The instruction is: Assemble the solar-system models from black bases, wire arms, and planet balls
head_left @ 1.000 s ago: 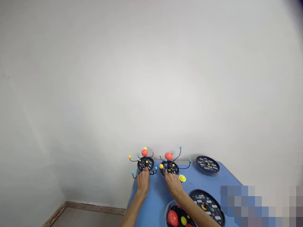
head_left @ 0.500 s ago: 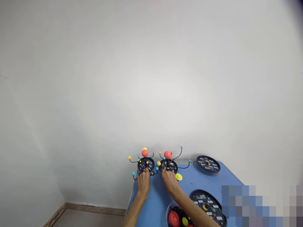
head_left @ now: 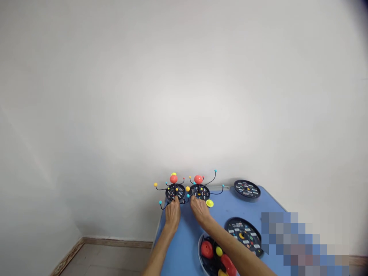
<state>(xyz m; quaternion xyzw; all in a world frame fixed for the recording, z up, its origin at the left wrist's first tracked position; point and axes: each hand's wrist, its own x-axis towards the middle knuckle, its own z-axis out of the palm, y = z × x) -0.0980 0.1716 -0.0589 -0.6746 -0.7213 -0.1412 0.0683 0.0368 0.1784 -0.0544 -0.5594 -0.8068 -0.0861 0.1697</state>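
Observation:
At the far end of the blue table, two solar system models stand side by side. Each has a round dark printed base, a red ball on top and curved black arms tipped with small coloured balls. My left hand point(head_left: 173, 215) is closed at the front edge of the left solar system model point(head_left: 173, 179). Fingers curled, my right hand point(head_left: 200, 209) grips the near rim of the right solar system model point(head_left: 198, 179). The fingertips of both hands are partly hidden. A yellow ringed planet point(head_left: 209, 203) sticks out just right of my right hand.
A tub point(head_left: 200, 256) of red, yellow and black parts sits under my right forearm. Two more dark printed discs lie on the blue table point(head_left: 184, 237): one point(head_left: 247, 190) at the far right, another point(head_left: 244, 235) nearer. A wall rises behind. Blurred blocks cover the lower right.
The view has tilted down, so everything appears higher in the picture. Both hands stay at the two models; the right one looks slightly closer to the left one.

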